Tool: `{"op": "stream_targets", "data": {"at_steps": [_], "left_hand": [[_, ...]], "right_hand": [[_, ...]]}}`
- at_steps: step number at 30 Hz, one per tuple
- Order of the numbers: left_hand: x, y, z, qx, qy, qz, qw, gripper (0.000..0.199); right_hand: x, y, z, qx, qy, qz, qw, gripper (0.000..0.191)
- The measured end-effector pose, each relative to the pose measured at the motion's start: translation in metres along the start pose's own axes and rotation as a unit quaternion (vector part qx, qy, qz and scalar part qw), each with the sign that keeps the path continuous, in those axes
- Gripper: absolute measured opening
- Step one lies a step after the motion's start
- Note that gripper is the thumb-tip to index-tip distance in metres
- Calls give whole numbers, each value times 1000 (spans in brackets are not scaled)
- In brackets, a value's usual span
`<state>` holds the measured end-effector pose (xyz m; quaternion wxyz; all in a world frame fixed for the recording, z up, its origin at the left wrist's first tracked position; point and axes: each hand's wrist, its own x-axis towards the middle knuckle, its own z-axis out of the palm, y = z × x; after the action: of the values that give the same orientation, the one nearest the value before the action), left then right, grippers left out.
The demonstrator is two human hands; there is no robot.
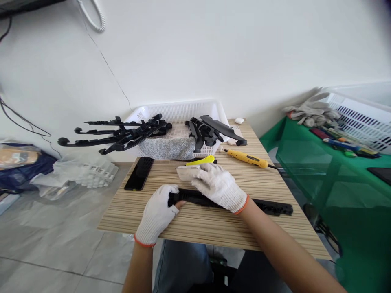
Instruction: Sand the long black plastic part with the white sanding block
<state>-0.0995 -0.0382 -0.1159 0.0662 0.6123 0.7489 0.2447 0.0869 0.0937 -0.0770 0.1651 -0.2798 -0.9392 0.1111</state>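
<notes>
Note black strip (269, 207) across near side of table (125, 215), left end in curled grip of left hand (158, 212), under right hand (215, 184) in half-closed pinch on white pad (185, 173), and beware possible skewing from uneven pressure, or snagging of lime handle (202, 160) just beyond.

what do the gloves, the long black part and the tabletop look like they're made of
Gloves: matte knit fabric, perhaps cotton; ribbed cuffs show the knit.
Long black part: likely molded plastic, dark with a dull sheen and shaped recesses.
Tabletop: striped, wood-look surface; the regular lines suggest laminate, though real wood can't be ruled out.
</notes>
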Motion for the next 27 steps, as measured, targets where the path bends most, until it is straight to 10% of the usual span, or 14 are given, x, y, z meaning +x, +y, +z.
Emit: {"op": "stream_targets", "data": {"at_steps": [14,27], "left_hand": [[-1,1,1,22,63,-151,986,23],[-6,-5,1,29,162,42,986,13]], "right_hand": [[-6,4,11,11,247,-128,960,36],[-7,6,25,37,186,-51,981,60]]}}
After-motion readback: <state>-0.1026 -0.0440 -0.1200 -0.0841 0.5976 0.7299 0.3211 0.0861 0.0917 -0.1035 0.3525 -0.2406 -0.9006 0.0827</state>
